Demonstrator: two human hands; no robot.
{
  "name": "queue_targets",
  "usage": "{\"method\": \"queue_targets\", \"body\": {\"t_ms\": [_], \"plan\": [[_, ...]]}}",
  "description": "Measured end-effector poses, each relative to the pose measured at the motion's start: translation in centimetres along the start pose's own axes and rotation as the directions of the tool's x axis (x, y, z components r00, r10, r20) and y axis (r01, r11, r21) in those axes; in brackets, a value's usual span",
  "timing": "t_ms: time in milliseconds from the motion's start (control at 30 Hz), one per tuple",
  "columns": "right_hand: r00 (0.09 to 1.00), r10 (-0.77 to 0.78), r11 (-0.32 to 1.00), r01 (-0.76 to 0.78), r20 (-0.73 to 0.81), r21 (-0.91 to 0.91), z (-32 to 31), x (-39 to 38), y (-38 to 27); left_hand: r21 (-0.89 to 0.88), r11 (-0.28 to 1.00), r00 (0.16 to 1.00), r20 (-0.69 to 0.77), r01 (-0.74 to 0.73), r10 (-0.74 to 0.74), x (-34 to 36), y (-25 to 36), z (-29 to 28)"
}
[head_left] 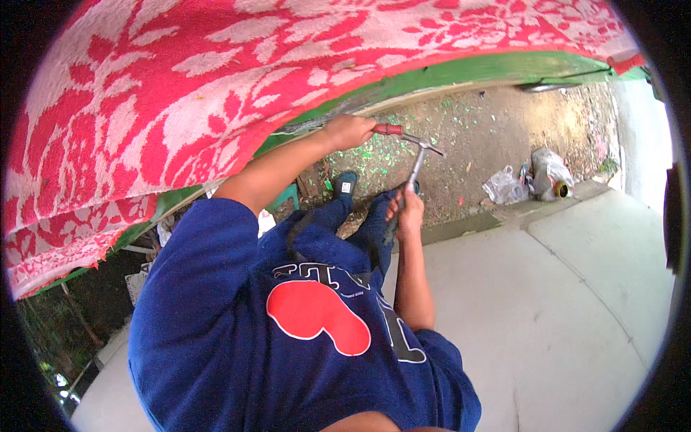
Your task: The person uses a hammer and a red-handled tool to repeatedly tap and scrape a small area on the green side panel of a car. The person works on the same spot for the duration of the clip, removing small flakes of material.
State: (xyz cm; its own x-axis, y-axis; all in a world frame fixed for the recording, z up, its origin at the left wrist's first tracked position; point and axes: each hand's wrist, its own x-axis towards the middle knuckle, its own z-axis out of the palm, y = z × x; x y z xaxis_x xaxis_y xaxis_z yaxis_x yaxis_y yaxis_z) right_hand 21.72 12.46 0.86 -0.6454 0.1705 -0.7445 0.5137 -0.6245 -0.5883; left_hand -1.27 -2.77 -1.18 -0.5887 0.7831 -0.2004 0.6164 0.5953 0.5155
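Note:
My left hand point(350, 132) is closed around a red-handled tool point(389, 129), reaching along a green-painted edge point(410, 81). The tool's working end is hidden by the hand or too unclear to make out. In my right hand point(408, 210) is a metal hammer point(415, 170), gripped low on its handle. The hammer's head is up beside the butt of the red handle; whether the two touch I cannot tell. Over the green-painted edge hangs a red and pink patterned towel point(180, 93), covering much of the far left.
Small green flakes lie scattered over the dirt ground point(461, 137) beyond my feet. To the right a clear plastic bag point(505, 186) and a bundled, plastic-wrapped container point(551, 173) lie by the edge of a pale concrete slab point(547, 309). My dark shoe point(346, 185) is below my left hand.

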Motion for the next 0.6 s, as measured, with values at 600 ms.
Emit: {"method": "queue_targets", "body": {"t_ms": [600], "plan": [[0.985, -0.156, 0.973, 0.166, -0.076, 0.16, -1.1, -2.5, -3.4, -0.023, 0.979, 0.979, 0.023, -0.204, 0.204, -2.7, -0.7, 0.3]]}}
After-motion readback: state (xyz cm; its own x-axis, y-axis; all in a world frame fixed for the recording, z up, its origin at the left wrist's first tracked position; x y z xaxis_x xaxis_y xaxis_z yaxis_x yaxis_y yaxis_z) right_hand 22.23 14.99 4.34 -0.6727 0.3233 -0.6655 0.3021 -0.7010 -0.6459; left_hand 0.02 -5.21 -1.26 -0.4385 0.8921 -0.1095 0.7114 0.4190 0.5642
